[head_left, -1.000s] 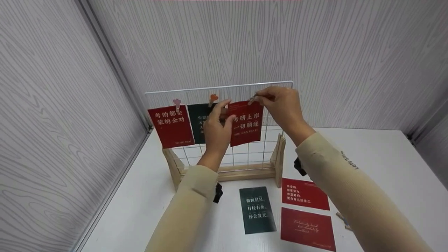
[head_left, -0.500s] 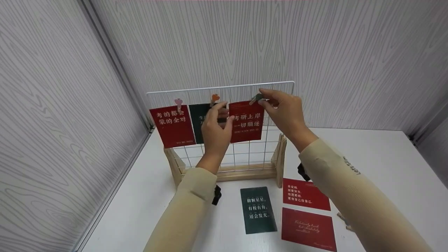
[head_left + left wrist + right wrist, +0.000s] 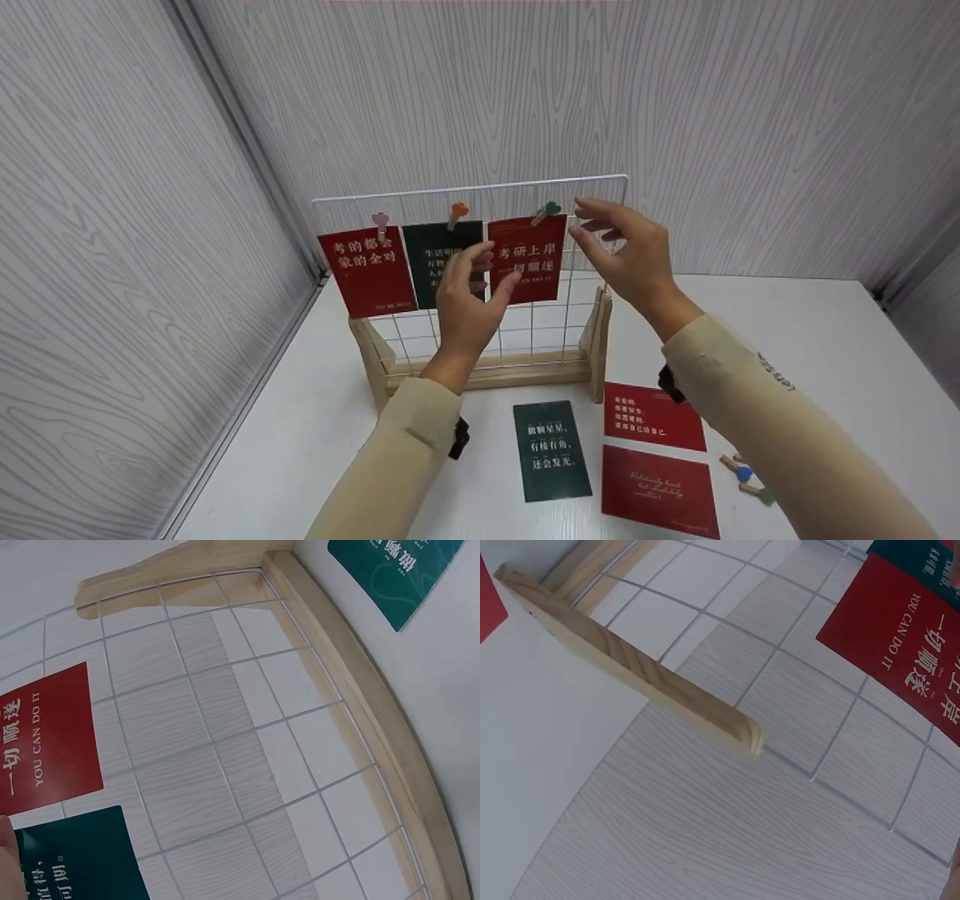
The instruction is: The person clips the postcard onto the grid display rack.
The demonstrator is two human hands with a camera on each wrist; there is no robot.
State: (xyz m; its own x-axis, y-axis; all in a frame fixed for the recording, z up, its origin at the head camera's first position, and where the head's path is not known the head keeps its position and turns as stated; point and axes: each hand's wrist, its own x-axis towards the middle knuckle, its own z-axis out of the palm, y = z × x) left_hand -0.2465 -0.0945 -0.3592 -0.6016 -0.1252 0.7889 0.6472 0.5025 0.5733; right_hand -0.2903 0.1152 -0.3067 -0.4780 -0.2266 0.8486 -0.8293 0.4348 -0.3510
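Three cards hang side by side on a white wire grid: a red card under a pink heart clothespin, a dark green card under an orange heart clothespin, and a red card under a green heart clothespin. My left hand, fingers loosely bent and holding nothing, overlaps the green card and the right red card's lower left in the head view. Off the right edge of that red card is my right hand, its thumb and fingers parted, with nothing between them.
The grid stands in a wooden base on a white table. In front lie a green card, a red card and another red card. Several clothespins lie to their right, partly behind my right sleeve.
My right hand has let go of the green heart clothespin and moved right. The clothespin stays on the red card's top edge. My left hand has come off the card's left edge and lowered slightly.
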